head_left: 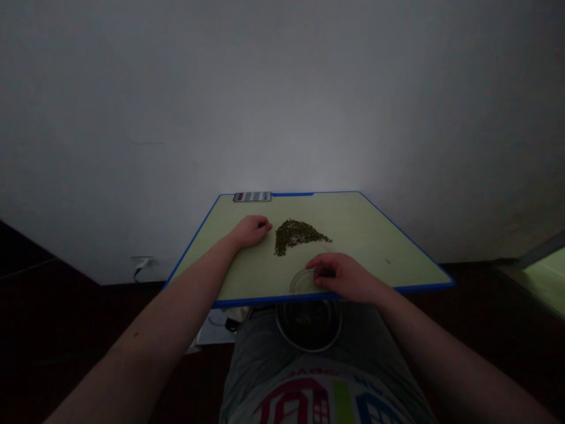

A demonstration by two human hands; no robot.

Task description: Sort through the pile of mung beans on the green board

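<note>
A pile of small dark green grains (296, 234) lies on a pale green table (375, 235) with a blue rim. My left hand (251, 229) rests on the table just left of the pile, its fingers curled into a loose fist. My right hand (342, 275) sits near the front edge, fingers pinched together beside a clear round lid or dish (302, 281). What the fingers hold, if anything, is too small to see. A dark bowl (309, 325) with a white rim sits in my lap under the table's front edge.
A phone (252, 196) lies flat at the table's far edge. A white wall stands behind. A wall socket with a plug (142, 265) is low on the left. The floor is dark. Another pale green surface (545, 280) shows at the far right.
</note>
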